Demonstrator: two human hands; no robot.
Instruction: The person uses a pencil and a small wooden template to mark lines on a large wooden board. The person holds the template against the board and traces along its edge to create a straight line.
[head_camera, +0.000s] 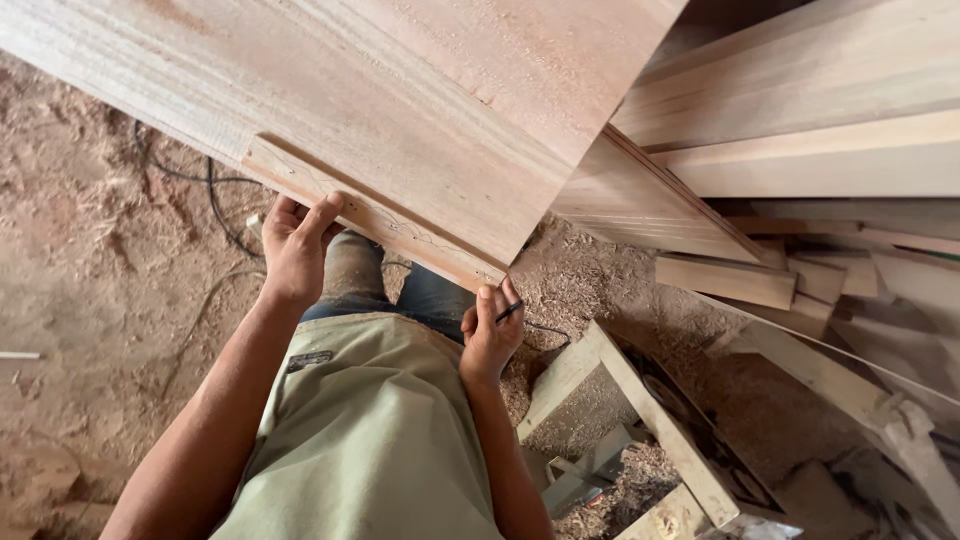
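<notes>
A person's left hand (295, 250) closes its grip on the near edge of a narrow wooden strip (365, 213), thumb laid on top and fingers curled underneath, in a view from a head-worn camera. The right hand (490, 335) holds a dark pencil (510, 311) pinched between thumb and fingers, its grip shut around the shaft, with the fingertips touching the strip's lower right corner. The strip lies along the edge of a wide, pale reddish wooden panel (420, 110) that slants across the upper frame and bears a faint wavy drawn line, though the line is too thin to follow clearly. Below the hands are the person's pale green apron (370, 440) and blue jeans (435, 298). To the right of the panel, planed boards (800, 90) are stacked, with shorter offcuts (725, 280) lying beneath them. At lower right stands a rough wooden frame (640, 410) dusted with shavings. The floor (90, 250) is thick with reddish sawdust, and a black cable (215, 195) loops across it, left of the left hand.
</notes>
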